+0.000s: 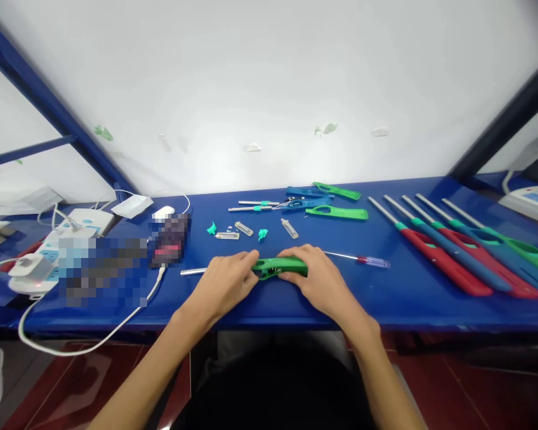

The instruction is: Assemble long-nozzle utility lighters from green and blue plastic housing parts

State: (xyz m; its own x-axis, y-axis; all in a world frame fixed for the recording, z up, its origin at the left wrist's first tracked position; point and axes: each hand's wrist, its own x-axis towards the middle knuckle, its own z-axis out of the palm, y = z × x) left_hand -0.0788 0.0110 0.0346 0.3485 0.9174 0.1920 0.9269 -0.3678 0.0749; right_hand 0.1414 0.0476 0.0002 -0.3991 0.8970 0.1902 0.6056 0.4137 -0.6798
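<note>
Both hands grip a green long-necked gas lighter (291,264) low over the blue table, its metal tube pointing left. My left hand (228,279) is closed around the end where the tube joins the handle. Around the handle's other end, my right hand (316,276) is closed, fingers on top and thumb below. A gap along the handle shows small parts inside, too small to name. Just beyond the hands lie clear fuel tanks (289,228) and teal trigger pieces (262,235). To the right of my right hand is a screwdriver (374,261) with a clear purple handle.
Several assembled lighters (448,263) in red, blue and green lie at the right. Behind the hands are green handle shells (336,212), blue shells (302,204) and loose metal tubes (251,209). At the left are a power strip (49,257), a white cable (155,289) and a phone (170,239).
</note>
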